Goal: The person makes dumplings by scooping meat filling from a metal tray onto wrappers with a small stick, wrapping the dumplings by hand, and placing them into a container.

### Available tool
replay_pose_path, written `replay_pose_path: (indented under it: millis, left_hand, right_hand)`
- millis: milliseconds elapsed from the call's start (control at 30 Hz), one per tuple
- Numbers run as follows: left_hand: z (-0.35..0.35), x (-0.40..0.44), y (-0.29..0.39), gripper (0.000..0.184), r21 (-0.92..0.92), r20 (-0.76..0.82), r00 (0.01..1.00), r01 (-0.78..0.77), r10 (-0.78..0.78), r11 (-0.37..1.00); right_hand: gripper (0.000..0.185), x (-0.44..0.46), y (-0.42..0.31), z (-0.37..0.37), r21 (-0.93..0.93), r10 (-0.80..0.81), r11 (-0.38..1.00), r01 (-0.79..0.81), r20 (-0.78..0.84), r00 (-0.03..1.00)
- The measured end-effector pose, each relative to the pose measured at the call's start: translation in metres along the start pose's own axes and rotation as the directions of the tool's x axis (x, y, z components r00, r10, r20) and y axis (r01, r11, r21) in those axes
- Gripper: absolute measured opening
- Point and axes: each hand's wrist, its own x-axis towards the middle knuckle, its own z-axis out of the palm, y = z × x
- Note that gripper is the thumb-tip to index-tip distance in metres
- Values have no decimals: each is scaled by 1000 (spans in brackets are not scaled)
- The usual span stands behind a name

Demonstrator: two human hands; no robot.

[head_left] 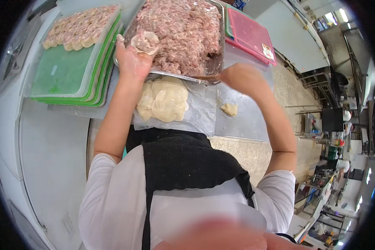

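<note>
My left hand (135, 61) holds a round dough wrapper (145, 43) with some minced meat on it, over the left edge of a metal tray. Pink minced meat (179, 31) fills most of that metal tray (216, 71). At the tray's near right corner, my right hand (241, 78), slightly blurred, is closed on the handle of a thin utensil (205, 78). Below the tray, a stack of pale dough wrappers (164, 101) lies on a plastic sheet (202, 110). A small folded piece of dough (229, 109) rests on the metal table to their right.
Stacked green-edged trays (62, 73) stand at the left, the top one holding rows of filled dumplings (81, 27). Red and green lids (250, 33) lie at the back right. Beyond the table (248, 125), other people and kitchen equipment show at the far right.
</note>
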Motion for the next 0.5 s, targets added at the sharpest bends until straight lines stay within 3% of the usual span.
replay_pose_path:
  millis: [33,100,167,267,300,367,500]
  left_hand:
    - [0,1,0,74,2,5,1000,8,-8,1000]
    - [-3,1,-1,72,42,11,1000,6,-7,999]
    - [-5,-1,-3,71,52,-23,999,23,-22,998]
    - [-12,0,-2,69,55,-36,999,32,-30,998]
    - [-13,0,-2,67,57,-9,999,33,-32,998]
    - [-8,-5,-1,66,57,-19,1000,16,-14,998]
    - [-1,-10,0,63,83,-40,998,-53,56,995]
  right_hand:
    - [33,0,-3,6,23,-71,997,71,32,997]
    - [36,2,2,17,55,-51,997,51,-4,999]
    - [38,10,10,23,542,-97,837,79,5,995]
    - [37,14,6,33,640,-20,761,107,-140,990]
    - [37,16,4,29,643,-24,758,109,-139,990]
    - [36,22,-7,12,185,-17,981,59,-218,976]
    - [39,25,-20,34,181,-82,977,110,-154,985]
